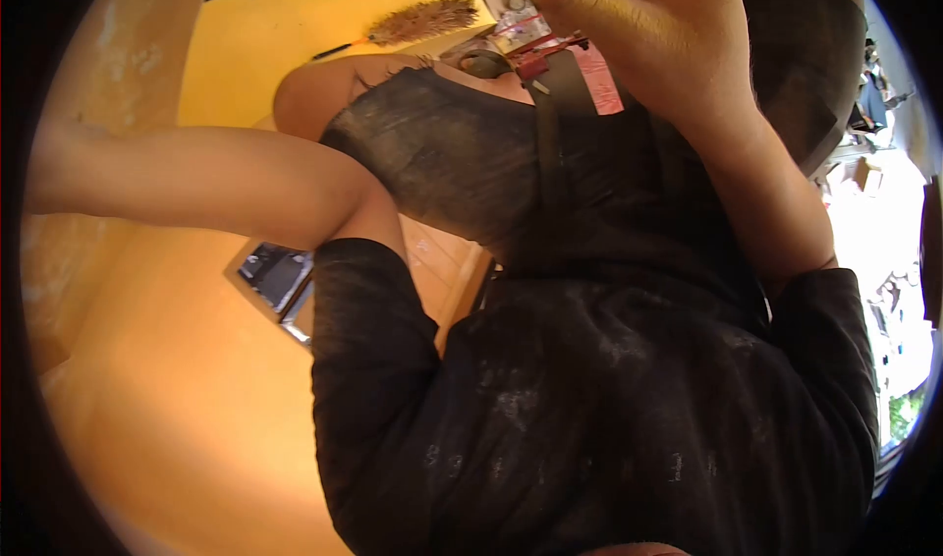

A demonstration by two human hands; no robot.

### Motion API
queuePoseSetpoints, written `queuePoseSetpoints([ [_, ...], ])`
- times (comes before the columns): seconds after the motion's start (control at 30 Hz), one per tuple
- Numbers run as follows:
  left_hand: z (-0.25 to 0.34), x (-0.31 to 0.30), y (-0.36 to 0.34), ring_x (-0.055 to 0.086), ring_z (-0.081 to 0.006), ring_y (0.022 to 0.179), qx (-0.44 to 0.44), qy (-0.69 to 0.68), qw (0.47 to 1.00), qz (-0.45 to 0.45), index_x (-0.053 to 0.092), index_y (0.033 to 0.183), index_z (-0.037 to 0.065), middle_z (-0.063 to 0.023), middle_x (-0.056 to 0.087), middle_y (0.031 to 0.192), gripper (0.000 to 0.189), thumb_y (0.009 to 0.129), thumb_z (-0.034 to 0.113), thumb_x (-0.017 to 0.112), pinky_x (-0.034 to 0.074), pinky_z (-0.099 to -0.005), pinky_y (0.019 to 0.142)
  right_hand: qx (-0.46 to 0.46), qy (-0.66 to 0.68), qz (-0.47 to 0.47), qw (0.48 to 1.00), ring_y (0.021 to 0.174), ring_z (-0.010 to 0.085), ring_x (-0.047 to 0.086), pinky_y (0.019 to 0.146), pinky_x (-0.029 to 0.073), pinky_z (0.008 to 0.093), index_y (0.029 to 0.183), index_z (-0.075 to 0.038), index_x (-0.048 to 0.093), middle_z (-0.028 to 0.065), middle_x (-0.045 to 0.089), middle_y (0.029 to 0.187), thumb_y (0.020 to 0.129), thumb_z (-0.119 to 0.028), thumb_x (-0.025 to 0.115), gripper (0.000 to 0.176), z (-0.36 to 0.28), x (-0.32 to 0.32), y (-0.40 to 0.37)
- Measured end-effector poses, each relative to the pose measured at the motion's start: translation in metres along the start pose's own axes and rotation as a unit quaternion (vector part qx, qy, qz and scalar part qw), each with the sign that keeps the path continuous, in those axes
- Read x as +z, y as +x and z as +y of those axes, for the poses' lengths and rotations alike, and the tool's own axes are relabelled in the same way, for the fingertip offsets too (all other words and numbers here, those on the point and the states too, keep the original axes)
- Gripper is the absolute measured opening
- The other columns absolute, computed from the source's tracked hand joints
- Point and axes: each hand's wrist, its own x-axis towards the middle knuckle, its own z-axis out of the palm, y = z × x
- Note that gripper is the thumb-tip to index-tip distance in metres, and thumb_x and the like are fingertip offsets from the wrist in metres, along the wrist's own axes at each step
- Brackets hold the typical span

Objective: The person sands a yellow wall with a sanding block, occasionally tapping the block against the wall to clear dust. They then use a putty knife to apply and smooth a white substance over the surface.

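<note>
From the head camera, the view drops steeply onto the person's own body. A dusty black shirt [609, 409] fills the lower half, and a thigh in dark shorts [442, 153] ends at a bare knee [309, 94].

The right hand [629, 16] is raised at the top edge with its back toward the camera. The frame cuts off the fingers, so I cannot tell whether they are curled around something or loose. Just beside and below the hand is a small heap of clutter. It includes what looks like a red-handled tool [535, 65] and a pink sheet [601, 83]. A black strap [552, 143] runs from the heap down across the shorts. The hand is near these things, but no contact shows.

The left arm [196, 188] stretches from its sleeve to the left border. The left hand is out of frame, so its grip cannot be read.

Around the body is a yellow floor [177, 409]. On it a bristly brush [422, 21] lies well apart from the hand, and a dark framed panel [275, 276] sits under the left arm.

As for progress, the red-handled tool lies on the heap and nothing can be seen in either hand. My judgement is that handling of the clutter is at an early or paused point, with no finished result in sight.
</note>
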Motion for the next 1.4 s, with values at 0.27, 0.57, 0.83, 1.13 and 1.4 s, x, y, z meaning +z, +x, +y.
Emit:
queuePoseSetpoints([
  [0.27,0.006,-0.009,0.053,0.007,-0.0461,0.144,0.039,-0.011,0.998,0.057,0.013,0.153,0.009,-0.0265,0.003,0.157,0.066,0.094,0.016,0.04,0.022,-0.0519,0.114,-0.052,-0.023,0.0,0.998,0.078,0.01,0.048,0.067,0.04,0.0236,0.132,-0.004,0.056,0.0041,0.053,0.095,0.077,-0.006,0.07,0.057,-0.009,-0.006,-0.015],
  [0.57,0.017,-0.042,0.129,0.007,-0.0462,0.145,0.076,-0.016,0.987,0.141,0.012,0.153,0.007,-0.0278,0.003,0.157,0.066,0.095,0.02,0.039,0.018,-0.0536,0.115,-0.094,0.006,-0.008,0.995,0.083,0.0183,0.048,0.072,0.041,0.0278,0.128,-0.004,0.06,0.0077,0.051,0.096,0.072,-0.006,0.068,0.056,-0.03,-0.015,-0.014],
  [0.83,0.052,-0.071,0.172,0.004,-0.0391,0.146,0.067,-0.057,0.975,0.203,0.009,0.152,0.001,-0.0254,0.003,0.158,0.063,0.098,0.025,0.031,0.01,-0.0453,0.118,-0.166,0.039,-0.061,0.984,0.086,0.0241,0.052,0.073,0.046,0.0308,0.123,0.0,0.061,0.0135,0.051,0.098,0.067,0.0,0.069,0.056,-0.069,-0.043,-0.011],
  [1.13,0.061,-0.067,0.161,0.001,-0.0345,0.148,0.063,-0.114,0.974,0.187,0.01,0.152,-0.001,-0.0231,0.002,0.159,0.068,0.101,0.039,0.03,0.005,-0.0418,0.119,-0.333,0.033,-0.024,0.942,0.079,0.0251,0.051,0.063,0.045,0.0313,0.121,-0.009,0.065,0.0129,0.054,0.097,0.066,-0.004,0.074,0.056,-0.102,-0.07,0.043],
  [1.4,0.032,-0.068,0.168,0.0,-0.0351,0.148,0.078,-0.12,0.972,0.184,0.01,0.152,-0.001,-0.0229,0.002,0.159,0.074,0.101,0.047,0.033,0.005,-0.044,0.119,-0.537,-0.118,0.076,0.832,0.092,0.0224,0.051,0.076,0.043,0.0333,0.113,-0.011,0.068,0.008,0.051,0.097,0.08,-0.019,0.062,0.035,-0.134,-0.047,0.123],
])
